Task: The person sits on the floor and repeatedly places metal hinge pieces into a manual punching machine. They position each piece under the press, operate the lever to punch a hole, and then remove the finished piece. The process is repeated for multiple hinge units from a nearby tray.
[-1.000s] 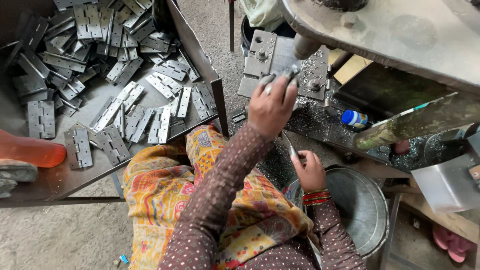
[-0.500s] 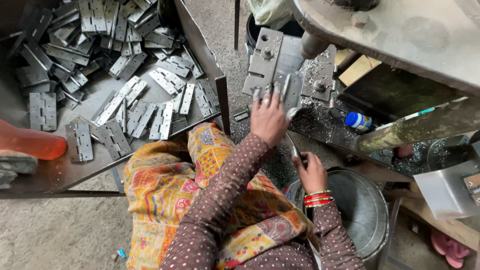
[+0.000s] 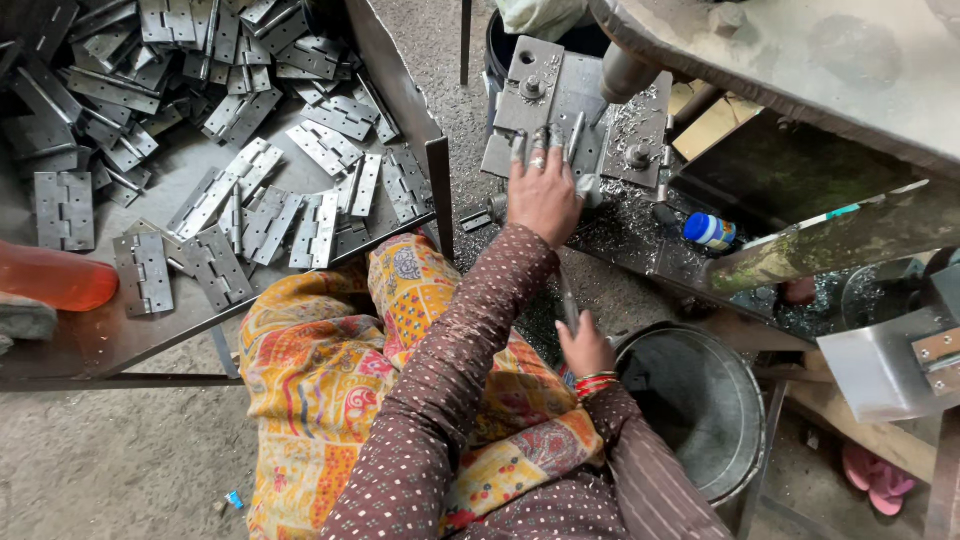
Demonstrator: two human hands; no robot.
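My left hand (image 3: 545, 192) reaches forward onto a grey steel jig plate (image 3: 540, 80). Its fingers press flat on the plate and hold a narrow metal hinge piece (image 3: 577, 135) against it. Just right of the fingertips a drill spindle (image 3: 625, 75) comes down over the plate. My right hand (image 3: 585, 347), with red bangles at the wrist, sits lower by my lap and is closed around a thin metal lever (image 3: 566, 298). A patterned orange cloth covers my knees.
A big metal tray (image 3: 405, 90) on the left holds several loose steel hinges (image 3: 250, 210). A metal bucket (image 3: 700, 400) stands at my right. Shavings (image 3: 625, 230) and a blue-capped bottle (image 3: 708, 230) lie beside the jig. An orange bottle (image 3: 55, 280) lies far left.
My left hand has come down from a raised grip on the hinge piece to lie flat on the jig plate with it. The right hand stays on the lever.
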